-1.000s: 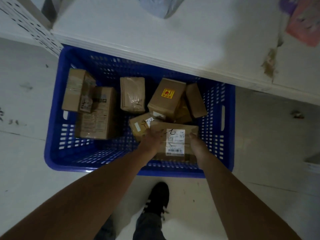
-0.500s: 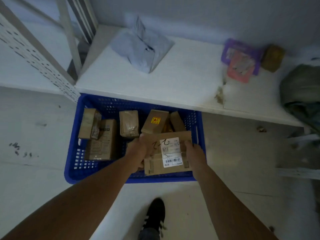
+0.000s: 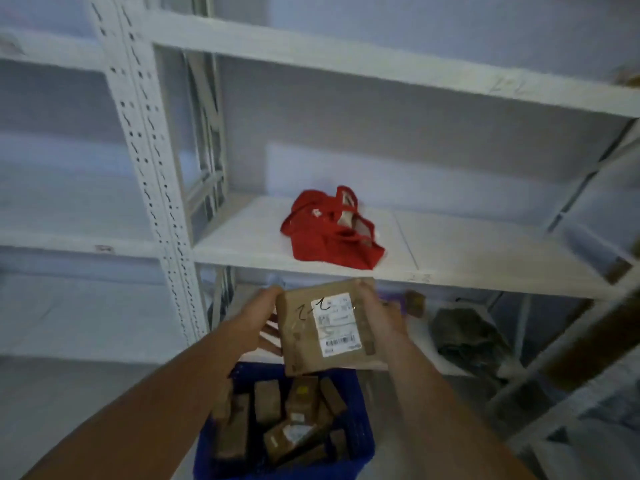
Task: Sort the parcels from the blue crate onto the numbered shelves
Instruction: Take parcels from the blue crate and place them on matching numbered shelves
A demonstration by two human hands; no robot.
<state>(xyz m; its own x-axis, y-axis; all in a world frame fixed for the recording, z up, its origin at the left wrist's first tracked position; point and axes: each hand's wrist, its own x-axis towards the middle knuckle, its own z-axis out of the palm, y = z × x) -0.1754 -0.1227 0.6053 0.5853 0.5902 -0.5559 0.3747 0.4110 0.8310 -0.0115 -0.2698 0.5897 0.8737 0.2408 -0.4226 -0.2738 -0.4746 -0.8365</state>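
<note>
I hold a brown cardboard parcel (image 3: 311,327) with a white label and handwritten "2-2" in front of the white shelving. My left hand (image 3: 258,320) grips its left side and my right hand (image 3: 379,315) grips its right side. The parcel is level with the front edge of the middle shelf (image 3: 450,244), whose edge bears a faint handwritten number. Below, the blue crate (image 3: 362,431) on the floor holds several more brown parcels (image 3: 266,407). The shelf above (image 3: 381,74) also carries a faint number on its edge.
A red bag (image 3: 329,230) lies on the middle shelf. On the lowest shelf sit a dark green bundle (image 3: 467,337) and a small brown box (image 3: 414,303). A perforated white upright (image 3: 149,174) stands at left; a diagonal brace (image 3: 571,344) crosses at right.
Both hands lifted the parcel out of the crate and up to the middle shelf's edge. My view swung up from the crate to the shelving.
</note>
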